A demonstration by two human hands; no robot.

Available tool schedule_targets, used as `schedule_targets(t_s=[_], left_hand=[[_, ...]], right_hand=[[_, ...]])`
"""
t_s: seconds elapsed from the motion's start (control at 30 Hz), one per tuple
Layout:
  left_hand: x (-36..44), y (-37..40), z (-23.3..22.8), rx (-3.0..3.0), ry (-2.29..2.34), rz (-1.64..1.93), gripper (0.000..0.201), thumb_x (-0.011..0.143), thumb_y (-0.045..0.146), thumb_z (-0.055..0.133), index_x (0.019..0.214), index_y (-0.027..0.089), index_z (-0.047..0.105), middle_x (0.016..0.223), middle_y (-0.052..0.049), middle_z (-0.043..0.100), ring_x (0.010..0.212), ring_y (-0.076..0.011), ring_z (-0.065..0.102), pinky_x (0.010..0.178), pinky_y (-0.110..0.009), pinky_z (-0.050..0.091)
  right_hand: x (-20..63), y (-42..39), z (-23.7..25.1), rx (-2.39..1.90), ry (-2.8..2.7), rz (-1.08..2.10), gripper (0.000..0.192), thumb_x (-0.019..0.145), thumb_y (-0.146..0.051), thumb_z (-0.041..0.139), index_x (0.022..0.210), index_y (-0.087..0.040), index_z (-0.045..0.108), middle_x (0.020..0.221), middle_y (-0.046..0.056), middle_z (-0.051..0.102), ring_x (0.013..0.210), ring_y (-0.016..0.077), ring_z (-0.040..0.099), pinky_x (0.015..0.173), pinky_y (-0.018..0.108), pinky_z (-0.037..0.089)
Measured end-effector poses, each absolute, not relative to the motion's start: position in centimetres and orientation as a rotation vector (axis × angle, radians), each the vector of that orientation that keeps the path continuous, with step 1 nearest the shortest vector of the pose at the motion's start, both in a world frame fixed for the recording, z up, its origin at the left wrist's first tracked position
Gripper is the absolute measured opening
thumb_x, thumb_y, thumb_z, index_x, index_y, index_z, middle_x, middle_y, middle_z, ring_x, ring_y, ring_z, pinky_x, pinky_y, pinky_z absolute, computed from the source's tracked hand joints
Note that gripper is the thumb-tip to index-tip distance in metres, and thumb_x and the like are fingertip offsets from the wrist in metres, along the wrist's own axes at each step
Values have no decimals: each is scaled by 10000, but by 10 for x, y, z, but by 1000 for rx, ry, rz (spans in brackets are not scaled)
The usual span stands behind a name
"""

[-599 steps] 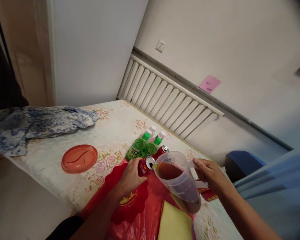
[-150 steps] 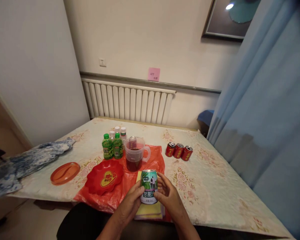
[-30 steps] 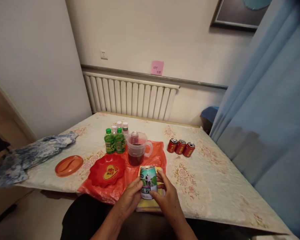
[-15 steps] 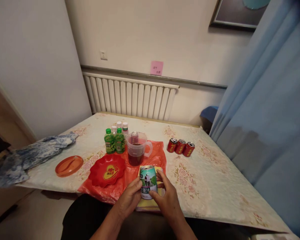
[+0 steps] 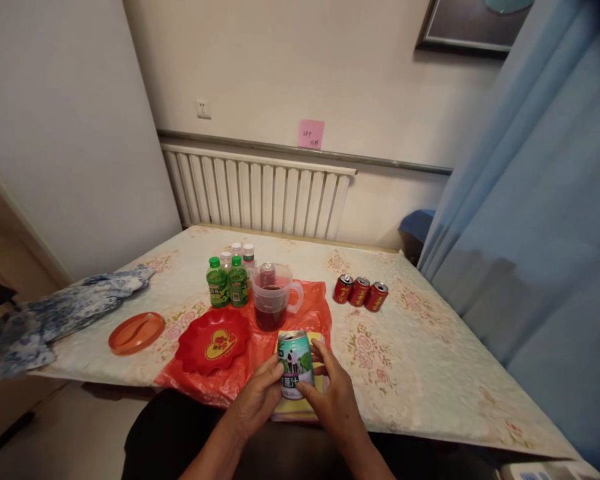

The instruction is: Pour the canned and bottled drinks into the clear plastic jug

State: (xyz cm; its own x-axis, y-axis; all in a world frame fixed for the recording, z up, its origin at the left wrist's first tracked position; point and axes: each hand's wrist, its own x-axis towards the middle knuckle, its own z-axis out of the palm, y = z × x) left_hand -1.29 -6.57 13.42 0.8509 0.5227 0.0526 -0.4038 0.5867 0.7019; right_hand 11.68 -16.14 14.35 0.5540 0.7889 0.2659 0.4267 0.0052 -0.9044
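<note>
Both hands wrapped around a green can (image 5: 295, 363), left hand (image 5: 256, 400) and right hand (image 5: 333, 400) gripping its sides, upright over a yellow cloth (image 5: 300, 408), measuring jug (image 5: 273, 305) just behind

cream wall (image 5: 290, 60) | white radiator (image 5: 260, 197) | pink note (image 5: 311, 133) | wall socket (image 5: 201, 108) | blue curtain (image 5: 540, 200) | framed picture (image 5: 460, 27) | floral-cloth table (image 5: 430, 360)

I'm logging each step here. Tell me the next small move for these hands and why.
Probably lift the tab to open the green can. Both the left hand and the right hand hold it upright, and the pitcher beyond it stands only partly filled with dark drink.
</note>
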Motion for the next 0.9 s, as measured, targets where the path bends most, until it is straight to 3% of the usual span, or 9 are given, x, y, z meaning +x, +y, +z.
schedule_targets(t_s=[0.73,0.9], left_hand=[[-20,-62,136,843,170,522,514,700,278,818,1184,188,672,1186,-124,690,1181,-331,600,1033,-417,414],[-24,-49,130,892,191,577,572,665,273,839,1199,170,662,1208,-140,678,1151,-340,613,993,-423,441]], right_hand=[[110,-155,140,-1626,-1042,398,694,608,-144,685,1290,-239,599,1212,56,684,971,236,669,834,345,548],[111,-146,134,-1595,-1025,446,667,636,-185,704,1293,-223,597,1191,75,698,1030,256,662,819,355,558]])
